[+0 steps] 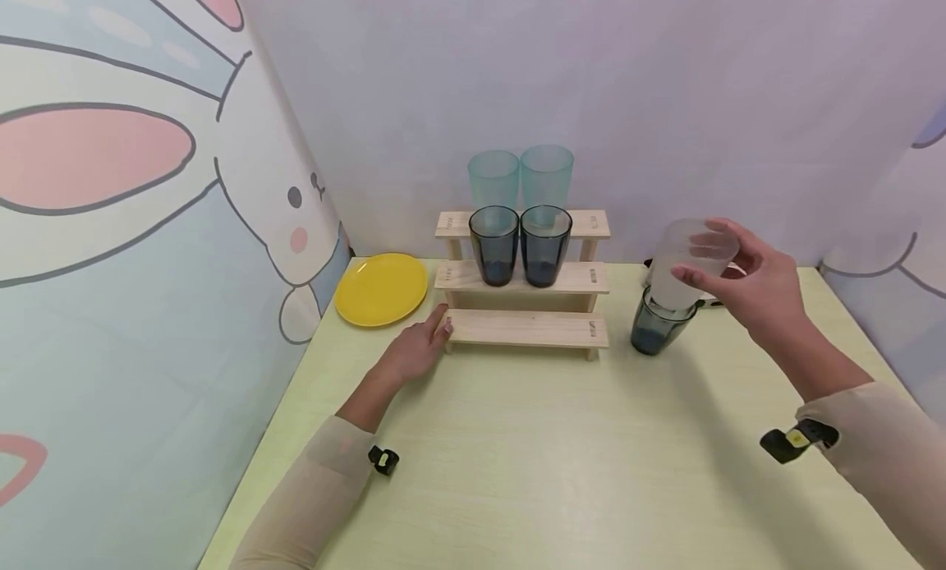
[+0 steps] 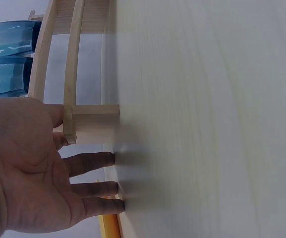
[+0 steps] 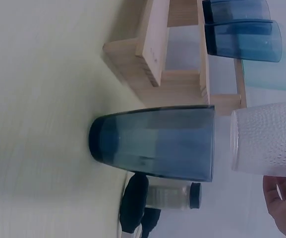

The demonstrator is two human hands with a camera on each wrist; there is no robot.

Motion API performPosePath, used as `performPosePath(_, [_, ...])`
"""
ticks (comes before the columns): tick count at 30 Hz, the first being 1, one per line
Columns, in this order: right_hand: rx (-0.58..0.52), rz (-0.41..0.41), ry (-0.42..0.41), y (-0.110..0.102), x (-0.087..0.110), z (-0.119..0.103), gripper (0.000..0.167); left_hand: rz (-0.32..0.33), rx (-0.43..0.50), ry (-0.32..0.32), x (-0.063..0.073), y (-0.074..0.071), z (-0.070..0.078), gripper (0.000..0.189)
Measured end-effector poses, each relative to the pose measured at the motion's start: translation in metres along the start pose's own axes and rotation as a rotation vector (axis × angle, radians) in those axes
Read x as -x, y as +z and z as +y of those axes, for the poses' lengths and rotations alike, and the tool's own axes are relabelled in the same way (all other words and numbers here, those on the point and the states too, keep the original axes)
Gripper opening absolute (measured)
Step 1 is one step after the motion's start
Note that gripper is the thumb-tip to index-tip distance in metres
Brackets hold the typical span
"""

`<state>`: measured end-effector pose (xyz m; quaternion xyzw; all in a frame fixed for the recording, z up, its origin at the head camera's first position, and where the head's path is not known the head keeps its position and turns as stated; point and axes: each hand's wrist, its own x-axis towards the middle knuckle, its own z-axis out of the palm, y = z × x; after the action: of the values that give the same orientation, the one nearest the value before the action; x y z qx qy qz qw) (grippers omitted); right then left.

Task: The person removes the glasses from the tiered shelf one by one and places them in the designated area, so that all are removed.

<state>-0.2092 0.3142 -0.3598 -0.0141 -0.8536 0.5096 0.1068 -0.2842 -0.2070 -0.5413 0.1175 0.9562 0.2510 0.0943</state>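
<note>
My right hand [image 1: 769, 282] grips a clear textured plastic cup [image 1: 683, 262] between thumb and fingers. Below it a smoky blue cup [image 3: 157, 144] stands on the table; the right wrist view shows a gap between its rim and the clear cup's base. At the left end of the three-tier wooden rack [image 1: 525, 328], my left hand [image 1: 415, 348] pinches the lowest board with thumb and index finger, the other fingers [image 2: 95, 190] straight. Two smoky blue cups [image 1: 495, 245] stand on the middle tier. Behind them, two pale teal cups [image 1: 547, 176] stand on the top tier.
A yellow plate [image 1: 380, 291] lies left of the rack. Behind the standing smoky cup are a small black-capped jar [image 3: 170, 197] and a black-handled item [image 3: 134, 201]. A pale curtain [image 1: 665, 102] hangs along the table's back edge, with a rabbit-print one [image 1: 148, 324] at left.
</note>
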Motion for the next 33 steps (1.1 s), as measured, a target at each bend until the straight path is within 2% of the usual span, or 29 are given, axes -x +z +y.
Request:
performPosePath(16, [0.003, 0.053, 0.026, -0.030, -0.002, 0.024, 0.076, 0.002, 0.000, -0.006, 0.000, 0.001, 0.000, 0.088])
performPosePath(33, [0.001, 0.067, 0.039, -0.035, 0.001, 0.047, 0.078, -0.012, -0.003, -0.011, 0.001, -0.002, 0.003, 0.089])
